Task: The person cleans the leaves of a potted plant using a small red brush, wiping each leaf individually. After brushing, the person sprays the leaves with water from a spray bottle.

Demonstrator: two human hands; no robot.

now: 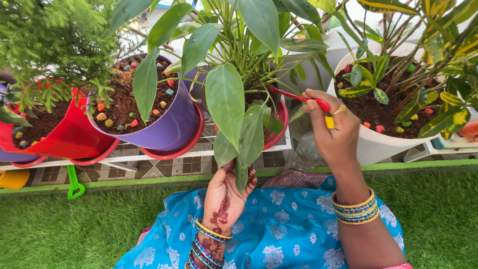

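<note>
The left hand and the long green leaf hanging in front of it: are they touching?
Touching. The head view shows the left hand with its fingers closed around the lower end of the hanging green leaf.

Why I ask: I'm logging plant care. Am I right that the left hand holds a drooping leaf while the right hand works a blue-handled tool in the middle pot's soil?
Not quite: the head view shows the tool in the right hand is red-handled, not blue. The rest stands: the left hand holds a drooping leaf of the middle pot.
</note>
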